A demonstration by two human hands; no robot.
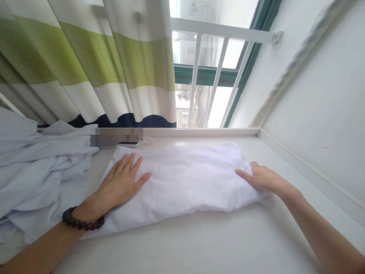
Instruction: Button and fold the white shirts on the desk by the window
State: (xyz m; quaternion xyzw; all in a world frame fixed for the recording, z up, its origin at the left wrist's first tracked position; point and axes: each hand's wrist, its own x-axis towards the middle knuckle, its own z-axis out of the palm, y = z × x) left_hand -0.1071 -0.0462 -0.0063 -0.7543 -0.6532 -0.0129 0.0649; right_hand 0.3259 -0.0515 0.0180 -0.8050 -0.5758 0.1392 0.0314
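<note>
A folded white cloth (pixel 188 179), thick and roughly rectangular, lies across the white surface in front of me. My left hand (pixel 122 182) rests flat on its left end, fingers spread, with a dark bead bracelet (pixel 82 219) around the wrist. At the cloth's right end is my right hand (pixel 264 177). Its thumb lies on top of the fabric, and the other fingers curl around the edge, partly hidden. The cloth's exact kind does not show.
Rumpled white fabric (pixel 42 171) is heaped at the left. A pixelated object (pixel 116 137) lies by the back ledge with a white cord (pixel 148 140). Behind stand a green-and-white curtain (pixel 94 57) and a white railing (pixel 222 32); a white wall (pixel 322 102) bounds the right.
</note>
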